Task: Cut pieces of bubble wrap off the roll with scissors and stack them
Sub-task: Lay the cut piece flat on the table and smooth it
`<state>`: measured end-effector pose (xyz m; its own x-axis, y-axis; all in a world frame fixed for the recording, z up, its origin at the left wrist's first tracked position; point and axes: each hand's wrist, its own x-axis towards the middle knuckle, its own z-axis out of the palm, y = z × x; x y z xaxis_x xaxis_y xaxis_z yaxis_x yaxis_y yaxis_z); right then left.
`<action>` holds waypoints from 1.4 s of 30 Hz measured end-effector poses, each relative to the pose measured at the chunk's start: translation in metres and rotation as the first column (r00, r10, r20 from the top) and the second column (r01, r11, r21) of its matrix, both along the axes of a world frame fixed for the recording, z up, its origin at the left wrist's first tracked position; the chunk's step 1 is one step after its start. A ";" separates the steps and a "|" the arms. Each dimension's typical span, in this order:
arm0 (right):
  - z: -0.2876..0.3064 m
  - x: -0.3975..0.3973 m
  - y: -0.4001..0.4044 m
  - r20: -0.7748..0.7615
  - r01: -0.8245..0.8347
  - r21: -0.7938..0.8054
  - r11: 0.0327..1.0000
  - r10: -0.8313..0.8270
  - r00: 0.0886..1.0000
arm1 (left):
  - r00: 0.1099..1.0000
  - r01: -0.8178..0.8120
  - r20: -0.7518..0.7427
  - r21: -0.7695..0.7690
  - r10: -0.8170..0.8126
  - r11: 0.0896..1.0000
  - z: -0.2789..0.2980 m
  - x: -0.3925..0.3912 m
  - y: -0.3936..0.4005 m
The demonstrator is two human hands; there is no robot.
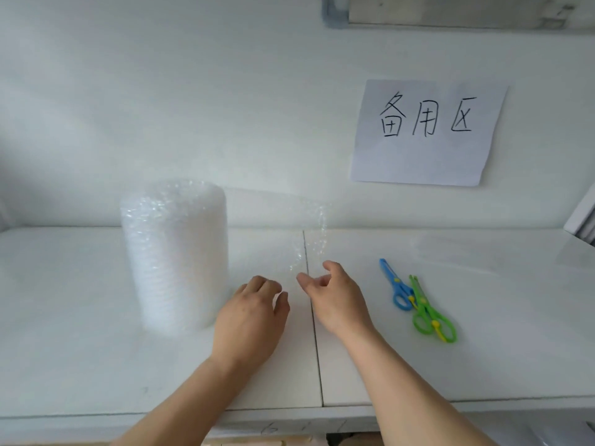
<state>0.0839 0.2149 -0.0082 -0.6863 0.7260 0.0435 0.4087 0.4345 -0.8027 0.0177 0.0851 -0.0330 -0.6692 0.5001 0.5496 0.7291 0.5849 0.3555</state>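
Observation:
A thick roll of bubble wrap [175, 255] stands upright on the white table [483, 349], left of the middle. Its loose clear end [309, 233] stretches to the right and hangs down to the tabletop. My left hand [254, 310] rests by the foot of the roll, fingers bent and thumb apart, holding nothing that I can see. My right hand [335, 294] is at the lower corner of the loose end, thumb and forefinger spread. Blue scissors [395, 286] and green scissors [431, 313] lie shut to the right. A faint clear sheet [457, 252] lies flat further right.
A paper sign [428, 130] with handwritten characters is stuck on the white wall behind. A seam [317, 349] runs front to back between two tabletops. A grey object [582, 217] leans at the far right edge.

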 end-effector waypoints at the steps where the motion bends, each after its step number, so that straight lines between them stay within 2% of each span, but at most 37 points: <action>1: 0.001 -0.004 -0.004 -0.014 0.020 -0.033 0.999 -0.020 1.000 | 0.993 -0.037 0.116 0.000 0.037 0.999 0.002 -0.002 -0.001; 4: 0.001 -0.013 -0.010 -0.048 0.065 -0.127 0.990 -0.072 0.996 | 0.923 -0.114 0.378 0.093 0.071 0.989 0.007 -0.009 -0.003; 6: -0.006 -0.015 -0.012 -0.108 0.045 -0.160 0.986 -0.063 0.992 | 0.833 -0.175 0.553 0.209 0.031 0.962 0.014 -0.010 -0.004; 7: -0.007 -0.015 -0.014 -0.141 0.029 -0.160 0.987 -0.052 0.989 | 0.735 -0.225 0.678 0.285 -0.030 0.932 0.019 -0.010 -0.004; 9: -0.008 -0.012 -0.017 -0.188 0.005 -0.175 0.985 -0.039 0.981 | 0.459 -0.380 0.851 0.446 -0.254 0.811 0.027 -0.006 -0.002; 11: -0.007 -0.008 -0.017 -0.228 0.001 -0.215 0.977 -0.051 0.972 | 0.250 -0.537 0.862 0.502 -0.440 0.678 0.035 -0.002 -0.001; 14: -0.002 0.000 -0.015 -0.287 -0.032 -0.291 0.956 -0.055 0.956 | 0.122 -0.618 0.845 0.476 -0.521 0.626 0.039 0.001 -0.001; 17: 0.005 0.013 -0.011 -0.291 -0.048 -0.207 0.977 -0.015 0.957 | 0.024 -0.641 0.819 0.452 -0.573 0.620 0.037 0.000 -0.002; 19: 0.006 0.020 -0.006 -0.322 -0.056 -0.191 0.980 -0.009 0.947 | -0.008 -0.665 0.782 0.462 -0.624 0.588 0.037 -0.002 0.000; 22: 0.009 0.026 0.000 -0.399 -0.101 -0.271 0.957 -0.016 0.917 | -0.014 -0.722 0.666 0.509 -0.746 0.468 0.033 -0.009 0.005; 25: 0.011 0.031 0.008 -0.455 -0.115 -0.367 0.923 -0.070 0.888 | 0.004 -0.772 0.567 0.525 -0.824 0.358 0.030 -0.017 0.011; 29: 0.004 0.038 0.019 -0.489 -0.128 -0.424 0.897 -0.108 0.866 | 0.064 -0.809 0.533 0.522 -0.844 0.269 0.026 -0.027 0.013; 32: -0.002 0.039 0.023 -0.480 -0.122 -0.438 0.891 -0.117 0.869 | 0.063 -0.815 0.522 0.519 -0.851 0.257 0.023 -0.031 0.013; 38: -0.005 0.034 0.023 -0.495 -0.127 -0.498 0.858 -0.161 0.854 | -0.009 -0.789 0.519 0.522 -0.855 0.325 0.020 -0.029 0.012; 42: 0.002 0.035 0.027 -0.467 -0.082 -0.520 0.850 -0.203 0.861 | -0.012 -0.761 0.450 0.576 -0.893 0.300 0.017 -0.027 0.005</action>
